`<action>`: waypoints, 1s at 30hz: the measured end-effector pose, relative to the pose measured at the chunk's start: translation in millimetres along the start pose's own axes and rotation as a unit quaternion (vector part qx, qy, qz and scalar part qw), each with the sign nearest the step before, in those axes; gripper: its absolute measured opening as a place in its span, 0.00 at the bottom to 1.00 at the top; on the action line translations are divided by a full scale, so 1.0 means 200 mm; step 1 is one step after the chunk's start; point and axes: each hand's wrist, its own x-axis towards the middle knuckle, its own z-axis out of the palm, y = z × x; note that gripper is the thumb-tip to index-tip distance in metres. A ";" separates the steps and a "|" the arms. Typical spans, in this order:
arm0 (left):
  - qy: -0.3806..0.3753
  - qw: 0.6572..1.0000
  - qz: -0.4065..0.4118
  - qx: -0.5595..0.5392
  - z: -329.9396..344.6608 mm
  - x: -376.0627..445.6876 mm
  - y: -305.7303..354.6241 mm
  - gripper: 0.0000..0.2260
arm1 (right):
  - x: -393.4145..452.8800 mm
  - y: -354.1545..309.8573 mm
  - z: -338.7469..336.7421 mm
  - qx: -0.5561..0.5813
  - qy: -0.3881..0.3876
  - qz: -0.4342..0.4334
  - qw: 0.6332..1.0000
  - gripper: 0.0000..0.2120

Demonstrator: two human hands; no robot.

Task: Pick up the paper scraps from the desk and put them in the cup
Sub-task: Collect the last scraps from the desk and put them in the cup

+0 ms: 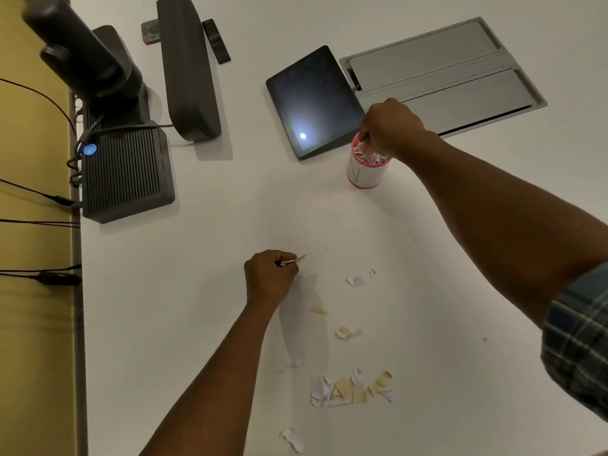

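Observation:
A white cup with a red rim (364, 174) stands on the white desk (210, 324) and holds several paper scraps. My right hand (390, 126) hovers over the cup's mouth with its fingertips curled down into it; whether it pinches a scrap I cannot tell. My left hand (270, 278) is near the desk's middle, fingers curled, pinching a small paper scrap (294, 261) that pokes out to the right. Loose white and yellow scraps lie on the desk: a pile (352, 388), a white one (358, 279), a yellow strip (319, 311), and one near the front (292, 439).
A dark tablet (312, 100) leans just behind the cup. A grey cable hatch (444, 74) is set in the desk at the back right. Black devices (128, 172), a speaker bar (187, 67) and remotes (216, 41) crowd the back left. Cables run along the left edge.

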 end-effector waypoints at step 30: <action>-0.002 0.944 0.282 0.171 0.36 0.49 1.01 0.10 | -0.93 0.29 1.00 0.084 0.054 0.083 0.992 0.35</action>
